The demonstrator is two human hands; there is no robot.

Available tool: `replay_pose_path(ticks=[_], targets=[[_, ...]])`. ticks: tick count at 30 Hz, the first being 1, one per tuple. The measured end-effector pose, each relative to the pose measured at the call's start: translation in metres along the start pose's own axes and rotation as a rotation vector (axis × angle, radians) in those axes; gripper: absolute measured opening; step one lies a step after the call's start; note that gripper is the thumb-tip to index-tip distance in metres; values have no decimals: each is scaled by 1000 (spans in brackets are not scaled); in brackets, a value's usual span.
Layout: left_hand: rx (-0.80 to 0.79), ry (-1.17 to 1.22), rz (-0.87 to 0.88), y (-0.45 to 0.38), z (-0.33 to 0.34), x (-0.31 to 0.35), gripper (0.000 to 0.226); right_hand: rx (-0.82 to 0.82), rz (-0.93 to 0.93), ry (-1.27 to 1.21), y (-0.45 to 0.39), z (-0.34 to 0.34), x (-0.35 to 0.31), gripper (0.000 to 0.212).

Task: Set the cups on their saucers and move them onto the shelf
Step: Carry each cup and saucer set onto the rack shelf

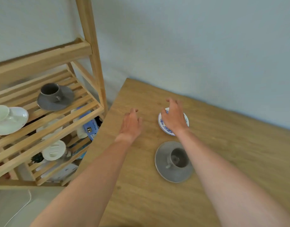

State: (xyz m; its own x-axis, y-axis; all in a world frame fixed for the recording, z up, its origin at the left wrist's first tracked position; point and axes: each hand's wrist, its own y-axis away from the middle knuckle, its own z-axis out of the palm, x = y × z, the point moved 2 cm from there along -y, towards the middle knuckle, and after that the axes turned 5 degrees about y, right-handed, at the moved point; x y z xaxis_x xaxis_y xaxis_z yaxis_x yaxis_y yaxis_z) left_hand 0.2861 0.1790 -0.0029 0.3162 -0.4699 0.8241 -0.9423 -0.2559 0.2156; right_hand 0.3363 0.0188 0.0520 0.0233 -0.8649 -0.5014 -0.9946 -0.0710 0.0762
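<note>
I judge the blue-patterned saucer (164, 126) pickup in hand: my right hand (173, 117) spreads wide over it, holding nothing, left hand (131, 124) open alongside; next needs a rim grip, while the grey cup (177, 158) sits on its grey saucer (162, 171) on the surface (231, 153), 1 set already on the shelf (75, 102).

Single head-worn view, steeply down over table (223, 161) and shelf (59, 115), arm's reach.

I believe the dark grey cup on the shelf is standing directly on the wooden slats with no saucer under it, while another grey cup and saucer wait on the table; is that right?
Not quite. The head view shows the dark grey cup on the shelf standing on a matching grey saucer, not directly on the slats. The rest holds: another grey cup sits on its saucer on the table.
</note>
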Motion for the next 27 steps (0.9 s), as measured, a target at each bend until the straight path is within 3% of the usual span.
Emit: replay_pose_path(ticks=[6, 12, 15, 17, 27], targets=[[-82, 2, -57, -11, 51, 22, 42, 70, 176, 88, -6, -20, 71, 54], [-155, 57, -162, -21, 87, 31, 36, -77, 525, -200, -8, -20, 122, 74], [-168, 111, -222, -27, 98, 35, 28, -206, 507, -280, -9, -10, 133, 78], [-153, 171, -269, -30, 102, 38, 31, -249, 473, -361, -8, -4, 131, 60], [-143, 352, -379, -28, 83, 20, 30, -270, 370, -480, -11, 3, 97, 61]])
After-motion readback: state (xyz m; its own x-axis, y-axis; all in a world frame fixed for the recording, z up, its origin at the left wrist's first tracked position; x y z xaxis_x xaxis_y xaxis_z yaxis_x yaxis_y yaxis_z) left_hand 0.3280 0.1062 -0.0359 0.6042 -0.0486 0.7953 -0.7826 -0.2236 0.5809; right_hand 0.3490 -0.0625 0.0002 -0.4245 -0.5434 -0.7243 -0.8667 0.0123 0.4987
